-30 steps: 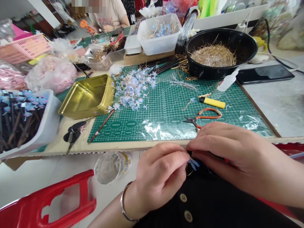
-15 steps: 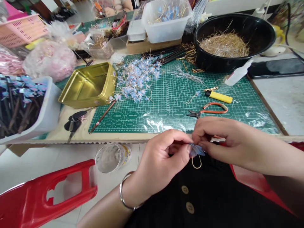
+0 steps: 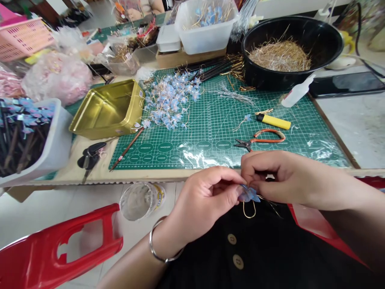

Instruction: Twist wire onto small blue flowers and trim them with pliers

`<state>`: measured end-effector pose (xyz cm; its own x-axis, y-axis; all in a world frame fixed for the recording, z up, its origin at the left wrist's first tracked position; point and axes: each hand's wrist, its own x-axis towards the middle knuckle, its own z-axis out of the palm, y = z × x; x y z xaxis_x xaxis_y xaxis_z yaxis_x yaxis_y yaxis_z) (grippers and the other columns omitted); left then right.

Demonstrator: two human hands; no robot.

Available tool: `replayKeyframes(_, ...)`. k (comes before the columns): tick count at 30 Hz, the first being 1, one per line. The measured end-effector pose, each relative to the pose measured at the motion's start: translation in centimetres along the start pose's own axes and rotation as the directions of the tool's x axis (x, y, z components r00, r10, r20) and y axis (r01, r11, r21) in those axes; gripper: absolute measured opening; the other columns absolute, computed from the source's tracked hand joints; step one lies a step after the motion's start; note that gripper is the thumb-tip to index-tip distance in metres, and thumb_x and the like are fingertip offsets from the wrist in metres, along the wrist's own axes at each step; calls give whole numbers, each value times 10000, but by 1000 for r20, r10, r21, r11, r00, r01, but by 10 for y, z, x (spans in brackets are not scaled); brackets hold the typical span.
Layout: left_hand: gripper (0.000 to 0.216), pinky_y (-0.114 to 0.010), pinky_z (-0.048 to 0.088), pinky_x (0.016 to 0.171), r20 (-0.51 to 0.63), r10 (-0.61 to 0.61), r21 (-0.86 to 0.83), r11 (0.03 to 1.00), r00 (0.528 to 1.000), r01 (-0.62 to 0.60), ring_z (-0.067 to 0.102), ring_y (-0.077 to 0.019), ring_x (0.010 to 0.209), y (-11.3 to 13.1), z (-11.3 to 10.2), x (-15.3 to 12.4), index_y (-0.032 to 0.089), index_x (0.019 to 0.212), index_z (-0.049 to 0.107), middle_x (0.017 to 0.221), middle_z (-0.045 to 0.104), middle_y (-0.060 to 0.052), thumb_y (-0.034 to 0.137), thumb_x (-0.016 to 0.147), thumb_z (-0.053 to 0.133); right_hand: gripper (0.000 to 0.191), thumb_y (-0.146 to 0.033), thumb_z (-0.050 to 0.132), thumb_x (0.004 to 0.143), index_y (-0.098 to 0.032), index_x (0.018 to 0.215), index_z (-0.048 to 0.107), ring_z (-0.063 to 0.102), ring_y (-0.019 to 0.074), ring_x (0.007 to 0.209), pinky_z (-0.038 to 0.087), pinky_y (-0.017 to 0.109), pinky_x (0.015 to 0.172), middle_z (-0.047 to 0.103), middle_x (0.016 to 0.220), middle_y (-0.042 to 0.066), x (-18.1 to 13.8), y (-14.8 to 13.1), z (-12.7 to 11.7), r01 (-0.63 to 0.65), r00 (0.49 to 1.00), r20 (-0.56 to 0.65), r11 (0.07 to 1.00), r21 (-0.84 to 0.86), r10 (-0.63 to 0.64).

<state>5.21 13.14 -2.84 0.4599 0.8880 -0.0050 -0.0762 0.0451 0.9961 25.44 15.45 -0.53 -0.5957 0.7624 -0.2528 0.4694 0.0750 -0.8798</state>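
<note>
A small blue artificial flower [image 3: 249,194] is pinched between the thumb and fingers of my left hand [image 3: 207,202]. Below it hangs a loop of gold wire [image 3: 249,210]. My right hand [image 3: 279,176] is closed at the flower's other side, touching it, and thin wire ends stick out beneath those fingers. What the right fingertips grip is partly hidden. Just beyond my hands, pliers [image 3: 260,139] with orange handles lie on the green cutting mat [image 3: 207,156]. A yellow lighter [image 3: 274,121] and a single wired blue flower [image 3: 247,117] rest behind them.
A heap of blue flowers [image 3: 171,100] lies by a gold tin [image 3: 105,108]. A black basin [image 3: 245,68] holds wire clippings, with a white bottle [image 3: 298,91] before it. Dark stems fill a tub [image 3: 57,128] at left. A red stool [image 3: 90,257] stands below. Another person sits across.
The view has shifted slightly. The flower has turned a little so its petals show more, and thin wire ends now show below my right hand. Both hands stay together.
</note>
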Motion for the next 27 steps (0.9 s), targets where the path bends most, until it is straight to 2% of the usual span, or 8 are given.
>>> replayKeyframes(5, 111, -217, 575, 587, 80, -119, -181, 975, 990, 131, 667, -111, 633, -1, 1, 0, 164, 857, 647, 703, 664, -4, 69, 835, 594, 86, -153, 497, 727, -210, 673, 532, 471, 137, 636, 364, 267, 559, 523, 687, -32, 9, 11, -3, -3, 999, -48, 992, -127, -3)
replayKeyframes(9, 129, -198, 560, 580, 87, -145, -204, 966, 986, 160, 658, -101, 639, -2, 0, -1, 163, 856, 647, 699, 660, -2, 52, 816, 594, 122, -196, 496, 749, -218, 629, 490, 443, 155, 606, 356, 296, 546, 484, 646, -17, 12, 23, -8, -46, 991, -133, 956, -290, 7)
replayKeyframes(12, 123, -201, 553, 587, 97, -182, -184, 963, 979, 197, 651, -98, 635, -2, 0, -1, 164, 857, 648, 703, 659, -2, 58, 811, 605, 124, -193, 509, 814, -220, 702, 556, 545, 224, 796, 428, 368, 706, 576, 809, 46, 4, 20, -8, 67, 947, -257, 899, -433, -194)
replayKeyframes(14, 114, -202, 550, 591, 105, -190, -173, 963, 976, 207, 647, -95, 628, -2, 0, -1, 162, 844, 652, 697, 656, 1, 62, 806, 615, 99, -182, 521, 845, -219, 880, 606, 567, 243, 905, 439, 386, 781, 608, 985, 75, -4, 12, -5, 134, 895, -308, 852, -506, -323)
replayKeyframes(17, 115, -213, 552, 590, 93, -181, -146, 970, 979, 193, 651, -104, 631, 0, 0, -1, 167, 833, 663, 698, 657, 2, 64, 798, 625, 228, -186, 511, 858, -256, 1066, 577, 583, 170, 694, 442, 295, 590, 645, 891, 7, -13, -1, 2, 90, 964, -190, 904, -418, -184)
replayKeyframes(20, 117, -229, 553, 599, 91, -165, -95, 980, 982, 173, 654, -116, 654, 0, -2, -2, 177, 832, 674, 729, 670, -5, 73, 797, 633, 108, -193, 506, 851, -256, 888, 586, 541, 131, 571, 399, 243, 494, 609, 697, -52, -13, -5, 6, 5, 1000, -22, 956, -292, -11)
replayKeyframes(23, 117, -211, 528, 577, 118, -151, -2, 988, 981, 152, 633, -110, 649, -1, -5, -4, 185, 839, 680, 734, 666, -1, 86, 790, 642, 139, -232, 511, 874, -233, 751, 574, 522, 117, 559, 385, 224, 483, 586, 644, -53, -10, -2, 8, 1, 999, 31, 974, -225, 6)
replayKeyframes(27, 145, -182, 480, 548, 156, -135, 156, 982, 979, 110, 595, -95, 623, 1, -10, -5, 182, 824, 674, 719, 652, 15, 58, 766, 627, 193, -270, 499, 904, -220, 750, 602, 542, 126, 595, 386, 233, 512, 606, 679, -33, -5, -2, 11, 14, 999, 39, 975, -221, -5)
